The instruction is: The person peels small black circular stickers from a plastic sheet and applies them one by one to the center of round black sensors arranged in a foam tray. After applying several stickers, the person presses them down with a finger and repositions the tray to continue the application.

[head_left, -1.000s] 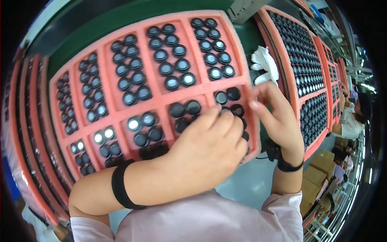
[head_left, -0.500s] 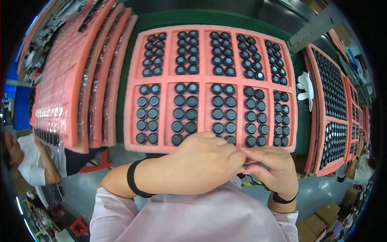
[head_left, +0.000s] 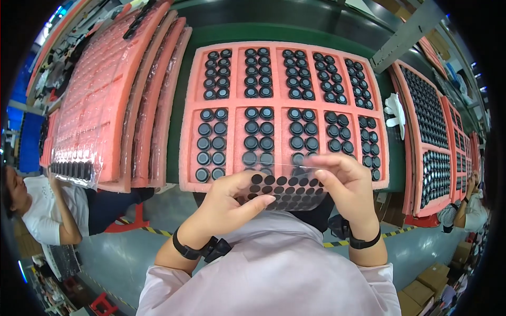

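Note:
Between my hands, over the near edge of a pink foam tray (head_left: 187,121), is a clear sheet of black round stickers (head_left: 287,190), set in rows. My left hand (head_left: 224,205) grips its left side, thumb on top. With thumb and fingers my right hand (head_left: 345,184) pinches the clear film at the sheet's upper right edge. Whether that film is a separate layer, I cannot tell. Several short black round parts (head_left: 252,128) stand in pairs of columns in the tray's compartments. Part of the tray's near side is hidden behind my hands and the sheet.
Stacked pink foam trays (head_left: 97,121) in clear plastic lean at the left. More filled trays (head_left: 429,126) stand at the right, with a white glove (head_left: 394,111) beside them. A metal post (head_left: 408,37) rises from the green bench (head_left: 226,34). A person (head_left: 45,205) works at the far left.
My hands have moved apart from their crossed position, and the sticker sheet has come into view between them. The view has shifted, so the tray appears farther right.

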The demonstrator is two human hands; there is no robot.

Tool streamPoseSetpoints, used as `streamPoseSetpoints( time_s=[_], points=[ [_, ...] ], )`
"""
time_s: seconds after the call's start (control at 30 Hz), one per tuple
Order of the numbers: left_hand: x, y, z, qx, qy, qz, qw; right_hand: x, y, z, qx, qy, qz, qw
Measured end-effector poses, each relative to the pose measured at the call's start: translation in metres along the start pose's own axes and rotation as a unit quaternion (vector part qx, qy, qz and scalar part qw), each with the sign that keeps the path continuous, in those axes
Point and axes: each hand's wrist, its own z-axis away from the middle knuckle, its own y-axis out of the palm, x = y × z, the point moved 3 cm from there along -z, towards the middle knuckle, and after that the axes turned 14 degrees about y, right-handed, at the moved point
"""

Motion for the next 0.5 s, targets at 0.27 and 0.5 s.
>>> streamPoseSetpoints(
  time_s=[0.27, 0.5],
  points=[
    [0.004, 0.003, -0.012, 0.038, 0.003, -0.021, 0.999, 0.045, 0.023, 0.011, -0.099, -0.354, 0.406, 0.837],
    [0.002, 0.002, -0.021, 0.056, 0.102, -0.074, 0.990, 0.031, 0.028, -0.003, -0.056, -0.284, 0.330, 0.898]
  ],
)
